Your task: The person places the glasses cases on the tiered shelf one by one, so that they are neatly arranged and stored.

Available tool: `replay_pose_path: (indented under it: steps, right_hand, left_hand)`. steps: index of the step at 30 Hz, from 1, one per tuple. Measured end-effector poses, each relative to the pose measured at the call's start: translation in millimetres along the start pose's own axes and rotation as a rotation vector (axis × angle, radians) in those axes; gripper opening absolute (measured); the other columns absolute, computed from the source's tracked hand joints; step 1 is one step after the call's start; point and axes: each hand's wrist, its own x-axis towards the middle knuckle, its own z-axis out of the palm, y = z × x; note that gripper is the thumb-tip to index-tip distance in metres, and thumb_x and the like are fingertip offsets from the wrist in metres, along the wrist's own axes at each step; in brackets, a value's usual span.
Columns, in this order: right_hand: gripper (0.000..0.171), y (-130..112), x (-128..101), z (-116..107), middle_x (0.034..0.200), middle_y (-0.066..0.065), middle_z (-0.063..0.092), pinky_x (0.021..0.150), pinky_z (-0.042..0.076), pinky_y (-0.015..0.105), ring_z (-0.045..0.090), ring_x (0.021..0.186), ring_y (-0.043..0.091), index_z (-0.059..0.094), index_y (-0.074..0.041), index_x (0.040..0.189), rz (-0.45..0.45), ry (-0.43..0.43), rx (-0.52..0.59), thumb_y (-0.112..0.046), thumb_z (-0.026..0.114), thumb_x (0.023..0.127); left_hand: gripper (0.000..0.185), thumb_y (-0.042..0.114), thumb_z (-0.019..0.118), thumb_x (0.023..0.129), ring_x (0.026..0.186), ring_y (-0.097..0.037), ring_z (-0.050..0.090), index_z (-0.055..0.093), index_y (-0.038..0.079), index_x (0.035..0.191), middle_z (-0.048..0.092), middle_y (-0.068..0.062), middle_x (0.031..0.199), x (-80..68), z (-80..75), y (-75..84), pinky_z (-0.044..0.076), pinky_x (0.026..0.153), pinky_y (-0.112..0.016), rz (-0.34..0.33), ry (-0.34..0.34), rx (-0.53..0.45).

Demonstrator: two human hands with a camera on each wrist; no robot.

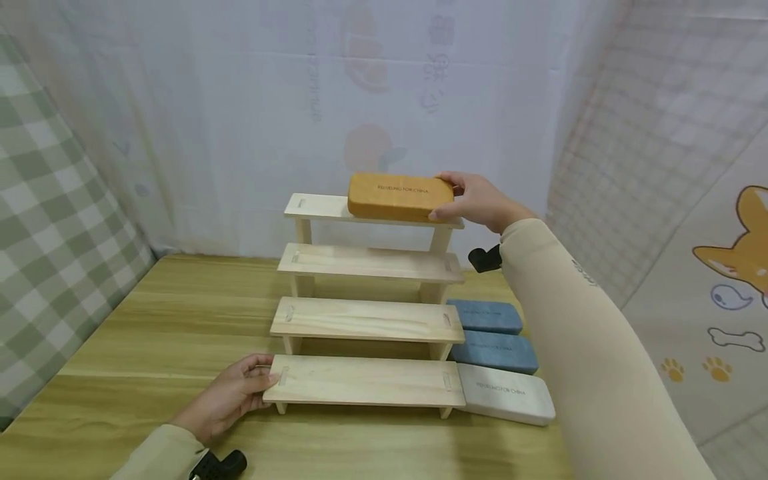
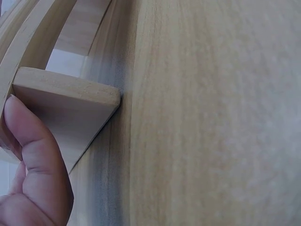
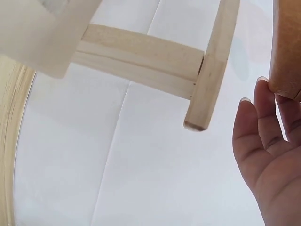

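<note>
A pale wooden stepped shelf stands on the table. My right hand holds an orange-brown glasses case by its right end, thumb in front and fingers behind. The case lies lengthwise along the top step and overlaps its right part in the head view. In the right wrist view, fingertips meet a lower corner of the case. Down at the lowest step, my left hand grips the left end of the board; a digit presses against the board beside a leg in the left wrist view.
Two blue cases and a white case lie in a row on the wooden table, close against the shelf's right side. A printed white curtain hangs behind, and green checked cloth borders the left.
</note>
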Motion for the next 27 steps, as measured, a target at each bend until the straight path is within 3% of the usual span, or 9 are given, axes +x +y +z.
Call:
replay_pose_path:
  steps: [13, 22, 27]
  right_hand:
    - [0.073, -2.0, 5.7, 6.2, 0.131, 0.014, 0.049, 0.097, 0.038, 0.039, 0.045, 0.116, 0.026, 0.039, -0.01, 0.146, 0.048, -0.027, 0.028, -0.01, 0.072, 0.081]
    - [0.085, -2.9, 7.5, 4.6, 0.149, 0.014, 0.037, 0.111, 0.027, 0.043, 0.038, 0.129, 0.027, 0.019, -0.011, 0.155, 0.106, -0.053, 0.011, -0.012, 0.069, 0.086]
    - [0.086, -4.2, 8.0, 4.2, 0.153, 0.014, 0.032, 0.113, 0.024, 0.044, 0.035, 0.133, 0.026, 0.016, -0.011, 0.155, 0.12, -0.047, 0.002, -0.014, 0.068, 0.087]
  left_hand:
    - [0.065, 0.013, 0.056, 0.097, 0.088, -0.016, 0.06, 0.018, -0.015, 0.141, 0.055, -0.01, 0.111, 4.1, 6.1, -0.9, 0.051, 0.071, -0.03, 0.015, -0.003, -0.011]
    - [0.061, 0.01, 0.054, 0.098, 0.087, -0.015, 0.06, 0.018, -0.016, 0.141, 0.056, -0.008, 0.108, 4.8, 9.0, -1.3, 0.051, 0.071, -0.03, 0.03, -0.01, -0.007]
    - [0.062, 0.01, 0.054, 0.098, 0.088, -0.016, 0.061, 0.018, -0.017, 0.141, 0.056, -0.009, 0.109, 5.0, 10.6, -0.3, 0.051, 0.072, -0.031, 0.033, -0.01, -0.006]
